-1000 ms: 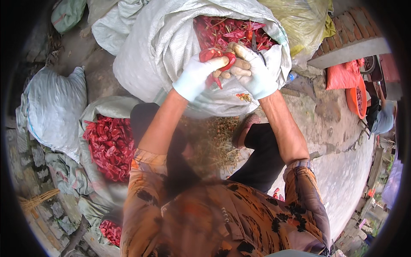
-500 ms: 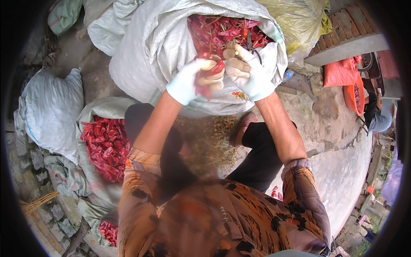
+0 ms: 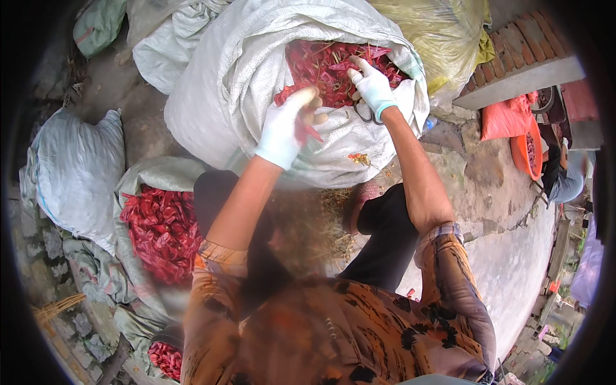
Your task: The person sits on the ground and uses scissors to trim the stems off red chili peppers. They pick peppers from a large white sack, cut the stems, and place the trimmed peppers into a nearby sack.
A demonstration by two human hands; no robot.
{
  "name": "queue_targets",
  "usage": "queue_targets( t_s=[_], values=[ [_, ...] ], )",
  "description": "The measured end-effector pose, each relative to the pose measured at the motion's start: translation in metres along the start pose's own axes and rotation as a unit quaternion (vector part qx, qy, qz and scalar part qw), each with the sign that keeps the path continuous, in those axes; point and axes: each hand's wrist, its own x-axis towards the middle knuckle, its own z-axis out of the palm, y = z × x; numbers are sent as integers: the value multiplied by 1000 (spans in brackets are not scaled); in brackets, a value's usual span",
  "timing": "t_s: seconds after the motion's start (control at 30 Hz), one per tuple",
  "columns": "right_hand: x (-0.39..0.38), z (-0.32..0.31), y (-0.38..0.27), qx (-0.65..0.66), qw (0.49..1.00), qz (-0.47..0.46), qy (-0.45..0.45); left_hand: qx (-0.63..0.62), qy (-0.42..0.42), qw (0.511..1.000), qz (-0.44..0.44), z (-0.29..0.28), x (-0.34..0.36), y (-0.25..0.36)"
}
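Observation:
My left hand [image 3: 286,131], in a white glove, is closed around several dried red chilies [image 3: 310,131]. It is held over the near left rim of a big white woven sack [image 3: 215,83]. More dried red chilies [image 3: 314,67] with pale stems fill the sack's mouth. My gloved right hand [image 3: 373,88] reaches over them from the right. Its thumb and forefinger are apart at the end of a chili. Below this hand show the dark handle loops of a pair of scissors [image 3: 364,114]; their blades are hidden.
At left, an open sack [image 3: 154,168] holds more chilies beside a full white sack [image 3: 80,173]. A yellowish sack [image 3: 436,38] stands at the back right. Farther right are a brick ledge [image 3: 523,48], a red bag [image 3: 504,119] and an orange basin [image 3: 523,154] near another person [image 3: 568,173].
My hands have moved apart. The right has gone up and away into the sack's chilies, its fingers opening; the left has shifted slightly left and down, still holding chilies. The scissors' loops sit lower.

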Motion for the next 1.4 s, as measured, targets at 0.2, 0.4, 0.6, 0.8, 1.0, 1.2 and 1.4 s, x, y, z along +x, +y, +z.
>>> queue_targets(
  t_s=[0.2,0.4,0.6,0.8,1.0,1.2,1.4],
  values=[
    [49,26,38,-144,983,-83,79,51,23,998,28,-5,10,-2],
    [-10,17,-9,141,988,-66,-8,42,49,996,67,-12,17,-2],
    [-74,20,-44,180,974,-106,-88,76,-16,997,15,-8,14,-8],
    [-79,-13,-50,183,974,-104,-87,108,-17,992,66,2,3,-8],
    [-85,-13,-45,218,959,-86,-159,227,-47,968,98,-1,11,-20],
    [-85,-21,-42,202,961,-113,-154,167,-106,980,16,4,3,-13],
    [-96,-17,-49,213,960,-114,-139,285,-96,953,29,3,-1,-6]
  ],
)
